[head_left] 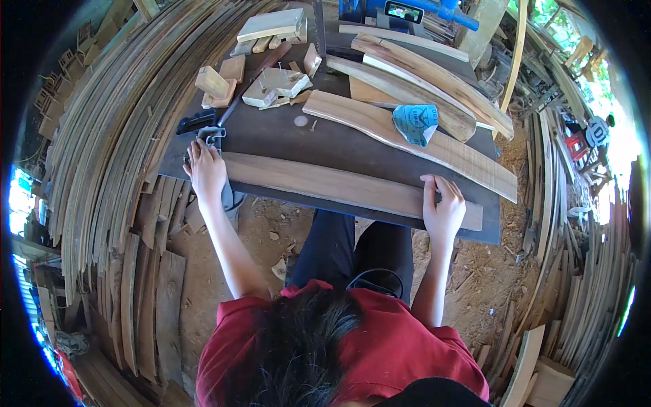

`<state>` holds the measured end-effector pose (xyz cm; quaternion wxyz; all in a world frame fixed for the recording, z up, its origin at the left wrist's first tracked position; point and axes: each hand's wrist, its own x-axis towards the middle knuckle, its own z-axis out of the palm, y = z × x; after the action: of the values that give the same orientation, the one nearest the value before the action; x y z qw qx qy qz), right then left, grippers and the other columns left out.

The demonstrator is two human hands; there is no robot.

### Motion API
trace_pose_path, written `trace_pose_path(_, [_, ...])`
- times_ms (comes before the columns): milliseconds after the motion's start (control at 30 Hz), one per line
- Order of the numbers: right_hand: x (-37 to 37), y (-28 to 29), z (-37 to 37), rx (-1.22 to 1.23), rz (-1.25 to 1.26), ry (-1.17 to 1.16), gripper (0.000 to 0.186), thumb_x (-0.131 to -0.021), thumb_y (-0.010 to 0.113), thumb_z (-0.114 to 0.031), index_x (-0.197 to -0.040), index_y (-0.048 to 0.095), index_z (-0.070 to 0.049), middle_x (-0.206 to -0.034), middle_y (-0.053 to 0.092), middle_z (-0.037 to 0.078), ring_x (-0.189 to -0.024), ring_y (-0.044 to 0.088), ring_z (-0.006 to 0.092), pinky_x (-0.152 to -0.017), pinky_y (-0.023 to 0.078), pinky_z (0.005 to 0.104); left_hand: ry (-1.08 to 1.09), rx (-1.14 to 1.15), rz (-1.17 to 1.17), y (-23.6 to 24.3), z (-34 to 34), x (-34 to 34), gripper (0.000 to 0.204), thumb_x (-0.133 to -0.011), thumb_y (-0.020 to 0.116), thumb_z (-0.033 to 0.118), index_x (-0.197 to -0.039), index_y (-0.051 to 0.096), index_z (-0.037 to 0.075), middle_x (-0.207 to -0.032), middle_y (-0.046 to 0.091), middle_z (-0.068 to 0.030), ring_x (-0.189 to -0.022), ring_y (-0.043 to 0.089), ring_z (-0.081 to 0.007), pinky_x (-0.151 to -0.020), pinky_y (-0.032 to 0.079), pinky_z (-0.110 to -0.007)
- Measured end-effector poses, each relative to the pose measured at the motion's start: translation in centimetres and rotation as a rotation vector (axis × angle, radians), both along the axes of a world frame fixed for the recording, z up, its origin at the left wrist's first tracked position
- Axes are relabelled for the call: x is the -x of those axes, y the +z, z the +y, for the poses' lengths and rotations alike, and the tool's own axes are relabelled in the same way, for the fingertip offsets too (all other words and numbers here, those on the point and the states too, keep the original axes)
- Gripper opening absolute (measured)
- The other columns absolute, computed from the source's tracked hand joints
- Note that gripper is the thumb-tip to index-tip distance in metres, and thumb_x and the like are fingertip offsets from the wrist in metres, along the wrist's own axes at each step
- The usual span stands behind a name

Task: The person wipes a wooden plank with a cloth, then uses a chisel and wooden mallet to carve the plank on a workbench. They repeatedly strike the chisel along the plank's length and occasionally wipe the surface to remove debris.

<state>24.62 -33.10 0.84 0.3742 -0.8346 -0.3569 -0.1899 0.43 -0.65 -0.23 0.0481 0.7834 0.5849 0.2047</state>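
A long, smooth wooden plank (319, 182) lies along the near edge of the dark workbench. My right hand (444, 207) is over its right end, fingers curled and thumb against the wood. At the plank's left end, my left hand (205, 169) bends its fingers round a grey metal vise-like fitting (213, 134) at the bench's corner; the palm side is hidden. A black handle (196, 122) sits just beyond that hand. Farther back lies a curved board (359, 122) with a crumpled blue-green sandpaper sheet (415, 124) on it.
Several shaped boards (407, 81) lie at the back right of the workbench (271, 139). Wooden blocks (277, 87) and a screw (313, 126) are at the back left and middle. Lumber stacks (115, 122) flank both sides. A phone (405, 12) stands at the far edge.
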Motion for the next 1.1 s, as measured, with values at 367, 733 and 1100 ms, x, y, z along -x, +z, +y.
trace_pose_path(367, [-0.3, -0.4, -0.2, 0.014, -0.004, -0.016, 0.011, -0.084, 0.058, -0.013, -0.080, 0.067, -0.008, -0.076, 0.066, 0.008, -0.069, 0.062, 0.0259, -0.065, 0.048, 0.0353, -0.240, -0.068, 0.012, 0.1, -8.5, -2.7, 0.052, -0.096, 0.031, 0.028, -0.137, 0.032, -0.004, -0.145, 0.028, -0.0207, -0.136, 0.026, -0.0307, -0.110, 0.015, -0.053])
trace_pose_path(733, [-0.1, -0.1, 0.0, 0.010, 0.007, -0.017, 0.011, -0.084, 0.058, -0.013, -0.080, 0.067, -0.008, -0.077, 0.066, 0.008, -0.071, 0.062, 0.0256, -0.065, 0.048, 0.0349, -0.147, -0.031, 0.006, 0.3, -4.2, -1.4, 0.076, -0.091, 0.035, 0.053, -0.137, 0.030, -0.007, -0.144, 0.026, -0.0249, -0.137, 0.021, -0.0340, -0.112, 0.010, -0.049])
trace_pose_path(1100, [-0.1, -0.2, -0.1, 0.012, -0.017, 0.002, 0.011, -0.084, 0.058, -0.013, -0.080, 0.067, -0.009, -0.075, 0.065, 0.008, -0.068, 0.061, 0.0253, -0.064, 0.047, 0.0349, -0.071, 0.010, 0.029, 0.5, 0.0, 0.3, 0.050, -0.096, 0.030, 0.029, -0.135, 0.036, -0.003, -0.144, 0.032, -0.0191, -0.136, 0.025, -0.0304, -0.110, 0.015, -0.054])
